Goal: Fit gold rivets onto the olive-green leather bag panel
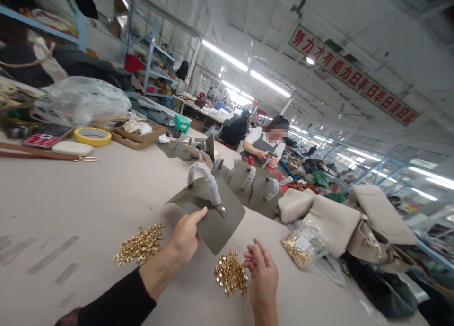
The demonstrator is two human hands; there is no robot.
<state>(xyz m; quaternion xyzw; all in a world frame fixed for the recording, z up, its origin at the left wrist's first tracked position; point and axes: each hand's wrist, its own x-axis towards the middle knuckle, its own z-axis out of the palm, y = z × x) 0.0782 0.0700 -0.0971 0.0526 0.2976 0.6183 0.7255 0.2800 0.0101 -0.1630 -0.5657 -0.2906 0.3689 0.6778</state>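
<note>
My left hand (186, 236) grips the lower edge of an olive-grey leather panel (222, 226), thumb on top. A handle (205, 172) wrapped in white film arches over the panel, and a gold stud shows at its near end. My right hand (261, 269), fingers apart and slightly curled, is beside a pile of small gold studs (231, 272), at its right edge. Left of my left wrist lies a second pile, of gold ring-like pieces (140, 244).
More olive panels with wrapped handles (248, 181) lie beyond. Cream bags (329, 224) and a clear bag of gold pieces (298, 249) sit right. Yellow tape (92, 136), a cardboard tray (137, 136) and plastic wrap (83, 101) are at left. A person (266, 144) works across the table.
</note>
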